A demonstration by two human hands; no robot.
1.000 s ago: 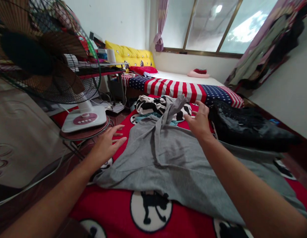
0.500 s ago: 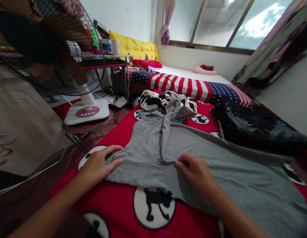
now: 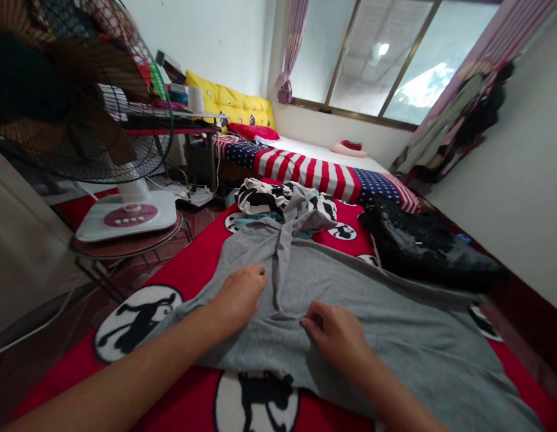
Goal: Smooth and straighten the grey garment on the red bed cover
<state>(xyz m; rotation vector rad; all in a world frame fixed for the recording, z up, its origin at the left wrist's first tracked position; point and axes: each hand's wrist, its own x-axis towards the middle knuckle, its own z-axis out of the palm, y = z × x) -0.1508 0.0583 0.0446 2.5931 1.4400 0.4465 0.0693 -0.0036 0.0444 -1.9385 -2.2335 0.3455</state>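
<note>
A grey knit garment (image 3: 332, 276) lies spread over a red blanket (image 3: 179, 396) with black cat figures in white circles. A twisted fold runs up its middle to a bunched end. My right hand (image 3: 339, 333) pinches the cloth at the foot of this fold with thumb and forefinger. Just left of the fold, my left hand (image 3: 240, 297) rests low over the garment with curled fingers. Its fingertips point toward the fold, and what they hold, if anything, is hidden. The garment's left corner lies partly under my left forearm.
Black-and-white patterned cloth (image 3: 264, 197) is heaped at the far end. A shiny black jacket-like bundle (image 3: 427, 243) lies right. On the left, a fan (image 3: 129, 207) stands on a round stool (image 3: 125, 243). Behind is a bed with a flag-patterned cover (image 3: 305, 171).
My left hand has left the garment's left corner and moved right, close to the middle fold. My right hand keeps its pinch on the cloth. The camera view has turned somewhat.
</note>
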